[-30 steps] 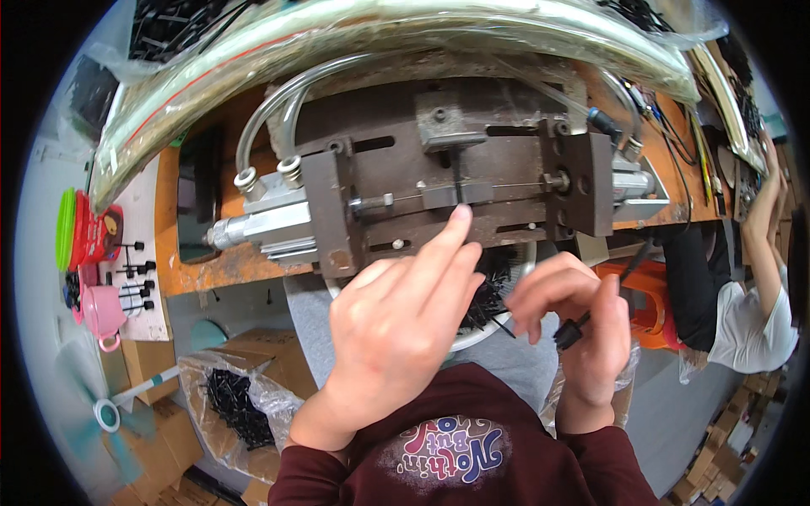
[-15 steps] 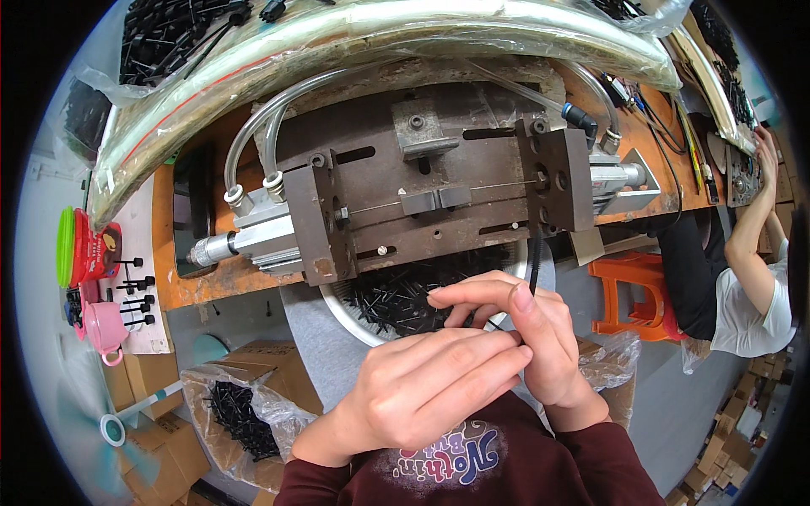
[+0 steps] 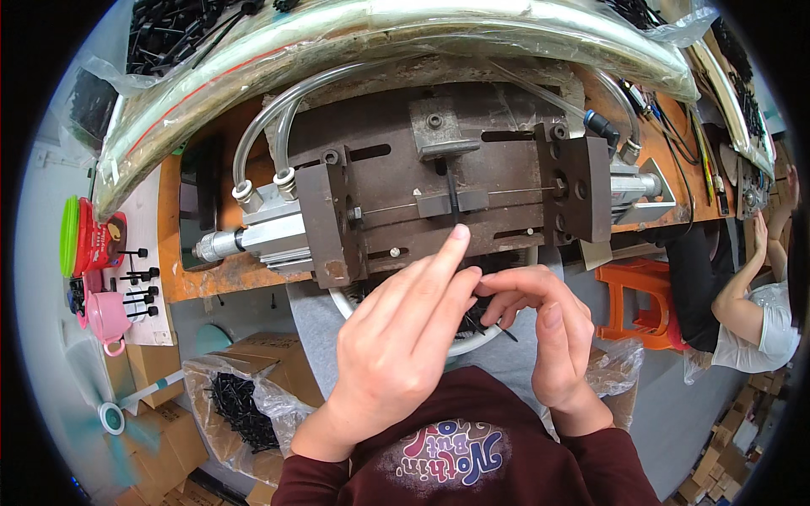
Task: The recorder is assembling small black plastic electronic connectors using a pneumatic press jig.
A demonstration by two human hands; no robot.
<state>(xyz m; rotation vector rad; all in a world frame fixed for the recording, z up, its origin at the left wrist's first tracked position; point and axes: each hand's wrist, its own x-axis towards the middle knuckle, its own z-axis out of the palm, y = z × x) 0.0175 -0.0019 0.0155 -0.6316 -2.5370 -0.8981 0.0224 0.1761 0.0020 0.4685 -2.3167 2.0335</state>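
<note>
A slim black rod lies front to back across the small notched metal block in the middle of a brown steel fixture. My left hand is in front of it, index finger stretched so that its tip is at the rod's near end. No object shows in that hand. To its right, my right hand hovers with bent fingers and the thumb apart from them. Under both hands stands a white basin with many black rods, mostly covered by my fingers.
Silver air cylinders with clear hoses flank the fixture. A plastic-lined carton of black parts is at lower left. Pink and red containers hang near the left edge. At right are an orange stool and a seated co-worker.
The black rod now lies in the metal block, which was bare before. My left hand has extended its index finger forward, and my hands have moved apart. The co-worker's hands have lowered.
</note>
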